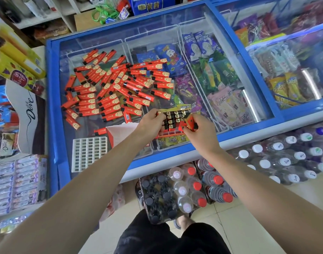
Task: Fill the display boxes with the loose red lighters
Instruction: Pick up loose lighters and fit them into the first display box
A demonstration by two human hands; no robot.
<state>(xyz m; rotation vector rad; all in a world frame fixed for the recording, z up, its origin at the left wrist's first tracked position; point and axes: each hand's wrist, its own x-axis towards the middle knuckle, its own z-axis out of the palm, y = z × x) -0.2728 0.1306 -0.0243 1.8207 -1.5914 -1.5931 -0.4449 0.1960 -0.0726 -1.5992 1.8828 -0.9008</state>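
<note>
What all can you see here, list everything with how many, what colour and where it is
loose lighters: dozens, red with black ends, heaped on the freezer's glass lid
display box: one, red, partly filled with lighters standing in it, held above the lid's near edge
single lighter: one, red, at the box's right side
grid insert: one, white, flat on the lid, near left
carton: one, white with red side, beside the grid
freezer: one, blue-framed, ice cream packets inside
bottle packs: several, on the floor below the freezer
left hand: holds the box
right hand: pinches the single lighter
</note>
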